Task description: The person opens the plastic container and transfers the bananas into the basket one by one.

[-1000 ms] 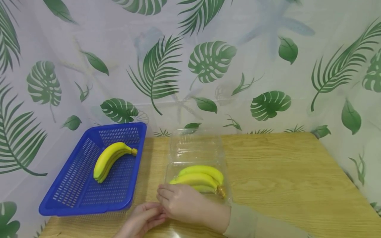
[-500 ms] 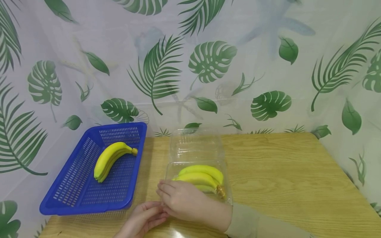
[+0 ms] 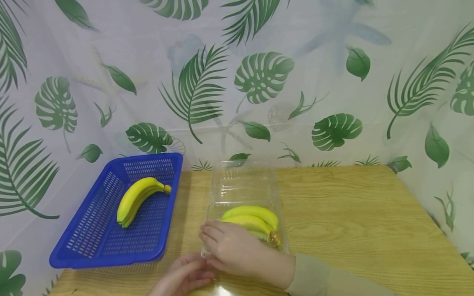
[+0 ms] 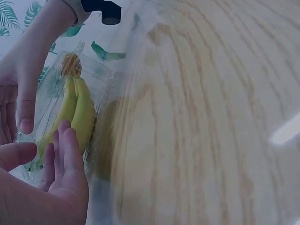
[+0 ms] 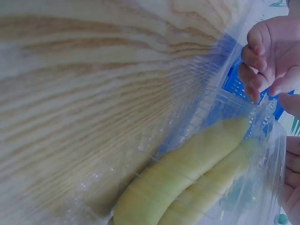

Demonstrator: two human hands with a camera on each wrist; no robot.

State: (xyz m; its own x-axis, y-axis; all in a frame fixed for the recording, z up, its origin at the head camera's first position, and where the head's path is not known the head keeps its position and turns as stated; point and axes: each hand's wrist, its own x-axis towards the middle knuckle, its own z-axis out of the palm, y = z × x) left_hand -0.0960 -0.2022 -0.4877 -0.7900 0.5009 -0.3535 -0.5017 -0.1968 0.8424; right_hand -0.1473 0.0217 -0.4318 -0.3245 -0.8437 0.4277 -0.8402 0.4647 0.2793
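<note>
A bunch of yellow bananas [image 3: 252,222] lies in a hinged clear plastic container [image 3: 283,230], whose lid [image 3: 244,183] is folded back toward the wall. My right hand [image 3: 240,250] is over the container's front left corner, its thumb low at that corner; what its fingertips do is hidden in the head view. My left hand [image 3: 185,273] is just left of the same corner, close to the right hand. In the left wrist view, the left hand's fingers [image 4: 68,150] are nearly straight, with the thumb apart from them. The right wrist view shows the bananas [image 5: 187,164] through the container's wall.
At the left stands a blue perforated basket [image 3: 172,213] with a second banana bunch [image 3: 138,199] inside. The wooden table [image 3: 344,222] runs right of the container. A leaf-patterned sheet [image 3: 281,135] hangs behind and along the sides.
Both hands have shifted slightly to the right along the container's front left corner. A bit of that clear corner now shows between them. The bananas, lid and basket have not moved.
</note>
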